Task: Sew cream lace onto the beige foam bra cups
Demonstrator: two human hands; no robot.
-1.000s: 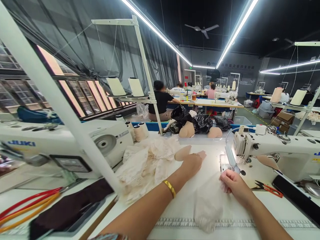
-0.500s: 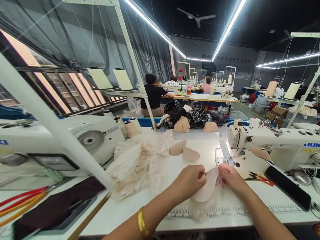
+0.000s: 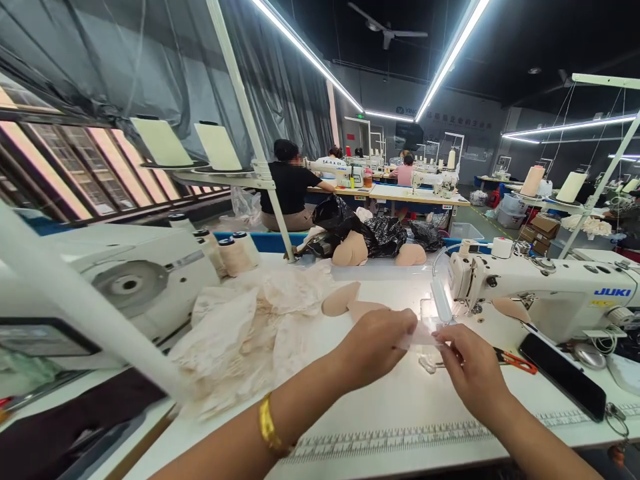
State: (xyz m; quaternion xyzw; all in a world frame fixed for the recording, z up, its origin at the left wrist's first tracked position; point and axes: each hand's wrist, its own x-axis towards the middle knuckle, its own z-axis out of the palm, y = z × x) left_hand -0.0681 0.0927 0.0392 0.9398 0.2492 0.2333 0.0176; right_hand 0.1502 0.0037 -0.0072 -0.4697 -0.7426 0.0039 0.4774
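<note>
A pale pink fabric piece (image 3: 420,335) is stretched between my two hands just in front of the sewing machine (image 3: 550,287), by its lit needle area. My left hand (image 3: 375,343) is closed on the left end of this piece, with the fingertips partly hidden. Its right end is pinched by thumb and fingers of my right hand (image 3: 473,367). A bit of sheer trim (image 3: 427,363) hangs below it. Behind my left hand lie a beige bra cup (image 3: 341,299) and a second cup (image 3: 367,307), partly covered by that hand.
Cream lace fabric (image 3: 250,340) is heaped on the left of the table. Orange-handled snips (image 3: 520,362) and a black phone (image 3: 563,377) lie at right. A ruler strip (image 3: 380,437) runs along the front edge. Thread cones (image 3: 235,257) and a stand pole (image 3: 250,133) rise at left.
Both hands have moved forward toward the needle area, carrying the fabric piece. It hung broad side toward me before and now looks flatter and narrower. The camera view has turned slightly right.
</note>
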